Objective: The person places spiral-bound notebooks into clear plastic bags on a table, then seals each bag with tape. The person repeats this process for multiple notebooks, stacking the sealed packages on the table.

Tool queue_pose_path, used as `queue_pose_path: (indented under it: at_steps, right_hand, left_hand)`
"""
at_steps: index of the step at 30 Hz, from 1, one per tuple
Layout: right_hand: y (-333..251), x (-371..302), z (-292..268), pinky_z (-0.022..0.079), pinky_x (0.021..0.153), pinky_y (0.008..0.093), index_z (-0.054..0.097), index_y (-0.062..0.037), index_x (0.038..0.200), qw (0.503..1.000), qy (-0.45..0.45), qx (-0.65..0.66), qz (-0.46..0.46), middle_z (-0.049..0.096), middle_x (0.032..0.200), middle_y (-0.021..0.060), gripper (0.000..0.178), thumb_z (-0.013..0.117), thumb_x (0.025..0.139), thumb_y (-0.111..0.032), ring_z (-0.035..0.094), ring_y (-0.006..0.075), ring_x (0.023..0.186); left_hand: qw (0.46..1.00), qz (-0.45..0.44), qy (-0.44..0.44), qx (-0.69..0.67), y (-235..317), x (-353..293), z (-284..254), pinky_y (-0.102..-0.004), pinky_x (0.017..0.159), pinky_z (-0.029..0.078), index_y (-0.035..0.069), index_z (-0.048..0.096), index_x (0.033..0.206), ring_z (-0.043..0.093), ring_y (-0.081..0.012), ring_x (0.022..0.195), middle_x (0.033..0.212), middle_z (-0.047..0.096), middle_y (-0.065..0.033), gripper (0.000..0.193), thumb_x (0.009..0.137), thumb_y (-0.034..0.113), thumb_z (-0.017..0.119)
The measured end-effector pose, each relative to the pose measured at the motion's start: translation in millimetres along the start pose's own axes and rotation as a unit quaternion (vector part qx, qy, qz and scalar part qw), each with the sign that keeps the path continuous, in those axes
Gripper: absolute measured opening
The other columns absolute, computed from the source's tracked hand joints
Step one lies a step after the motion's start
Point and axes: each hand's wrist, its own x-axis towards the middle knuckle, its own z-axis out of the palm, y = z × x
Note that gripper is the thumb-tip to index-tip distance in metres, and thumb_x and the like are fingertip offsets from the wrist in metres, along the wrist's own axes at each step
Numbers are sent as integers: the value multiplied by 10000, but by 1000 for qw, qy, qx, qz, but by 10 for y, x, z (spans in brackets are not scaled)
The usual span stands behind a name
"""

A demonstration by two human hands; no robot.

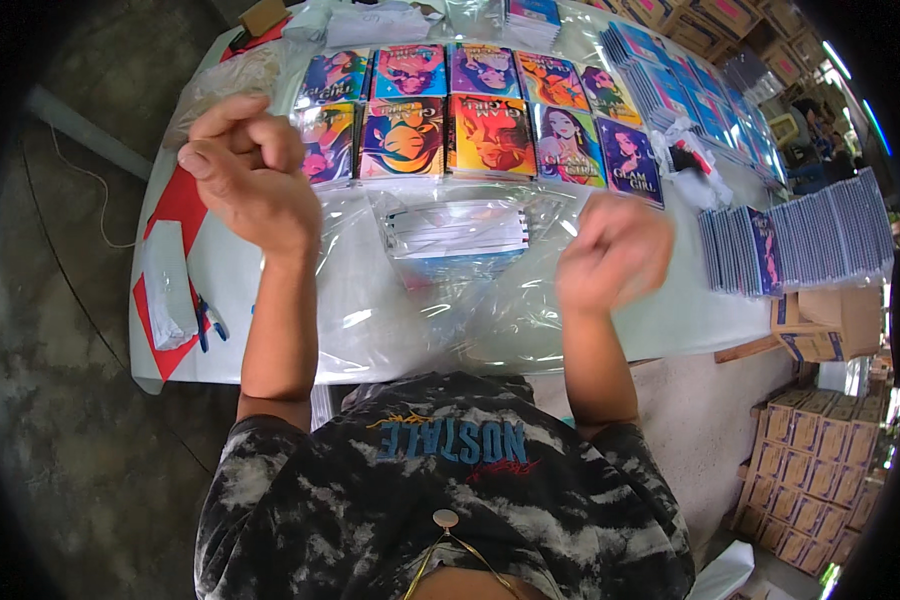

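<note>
A stack of notebooks (457, 232), its white page edges and bluish side showing, lies before me on the table. Loose, shiny clear plastic film (515, 325) surrounds it and spreads toward the table's near edge. My left hand (250, 175) is raised to the left of the stack, fingers curled in toward the thumb. On the other side, my right hand (615, 255) is closed like a fist and blurred by motion, close to the film's right side. Whether either hand has hold of the film or something small cannot be made out.
Two rows of colourful spiral notebooks (402, 137) lie beyond the stack. More notebooks (795, 240) stand in a long row at right, above an open carton (827, 325). Scissors with blue handles (210, 325) and a white bundle (170, 285) lie at left. Cartons (810, 470) are stacked lower right.
</note>
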Motion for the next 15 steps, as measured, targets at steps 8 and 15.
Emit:
queue_pose_path:
  at_steps: [8, 15]
  right_hand:
    - [-138, -1043, -304, 371, 951, 455, 596, -17, 1097, 821, -480, -308, 1, 540, 1218, 138, 387, 624, 803, -268, 445, 310, 1202]
    - [98, -638, -148, 246, 1064, 456, 468, -7, 1271, 751, -541, -374, 59, 425, 1360, 148, 488, 556, 858, -251, 332, 320, 1302]
  left_hand:
    - [919, -296, -225, 132, -341, -1283, -585, -381, 1030, 313, 29, 240, 1416, 350, -294, 1288, 1405, 338, -176, 841, 808, 473, 617]
    - [915, -258, -109, 290, -162, -1657, -283, -386, 1051, 298, -1, 396, 1322, 362, -333, 1288, 1355, 417, -204, 530, 873, 200, 594]
